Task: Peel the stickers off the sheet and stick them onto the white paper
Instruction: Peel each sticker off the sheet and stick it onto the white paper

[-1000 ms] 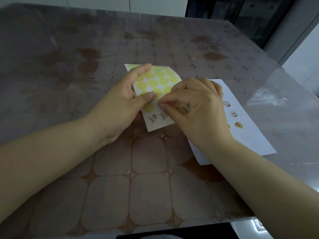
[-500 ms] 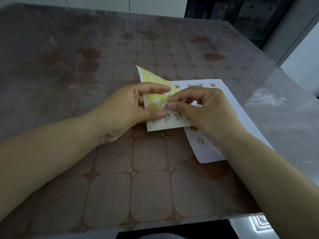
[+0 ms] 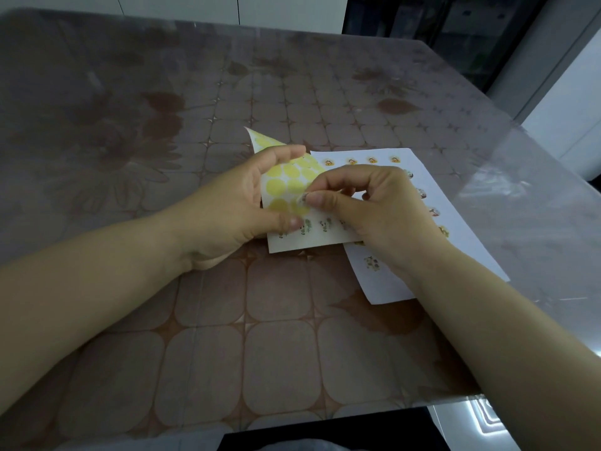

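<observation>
The sticker sheet is white with yellow empty circles on top and a row of small picture stickers along its lower part. My left hand holds the sheet by its left edge, thumb on top. My right hand pinches a small round sticker between thumb and forefinger, just above the sheet. The white paper lies under and to the right of the sheet, with several small stickers along its top and right side; my right hand hides much of it.
The table has a brown tile-patterned cover under clear plastic. Its right edge runs close by the white paper, and the near edge lies just below my forearms.
The sheet has been lifted and tilted, its top corner curling up. My right hand has peeled a sticker and raised it slightly off the sheet. More of the white paper shows.
</observation>
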